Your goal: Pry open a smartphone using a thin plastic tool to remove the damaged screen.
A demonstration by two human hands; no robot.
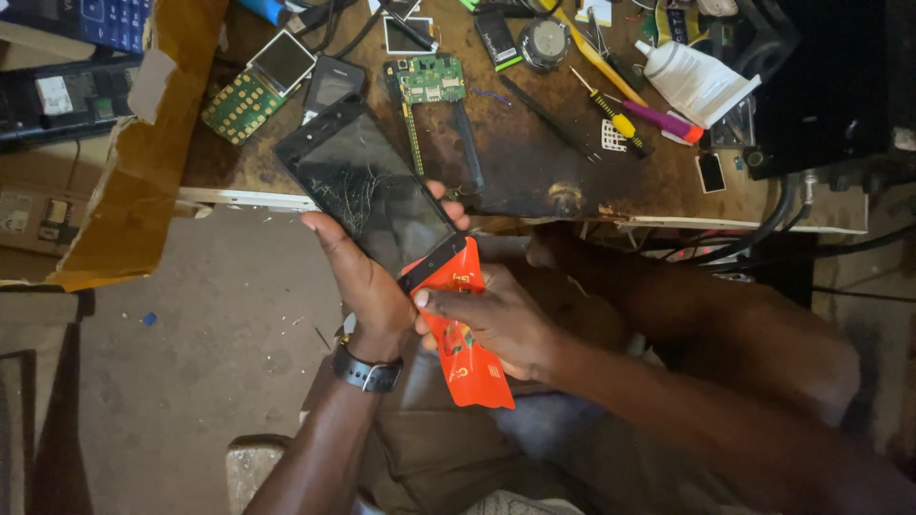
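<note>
Smartphone (370,187) with a cracked black screen lies slanted in your left hand (367,286), its top corner pointing up toward the bench and its lower end down by your palm. Your left fingers wrap around behind it, their tips (456,212) showing past the right edge of the phone, while your thumb (329,238) presses along the left edge, so the grip is closed on the phone. Your right hand (496,319) is curled on a red plastic sachet (466,334), thumb on top and the other fingers beneath it, and the sachet's upper end touches the bottom end of the phone. Both hands hover in front of the worn wooden workbench (534,162), above your lap. You wear a dark wristwatch (366,370) on the left wrist. On the bench, just beyond the phone, lie a green circuit board (431,80), a small keypad phone board with a screen (258,81) and a dark phone body (332,84). Further right are a yellow-handled screwdriver (615,114), a pink-handled tool (663,122) and a white squeeze bottle (692,81). A torn cardboard box (143,162) stands at the left of the bench.
</note>
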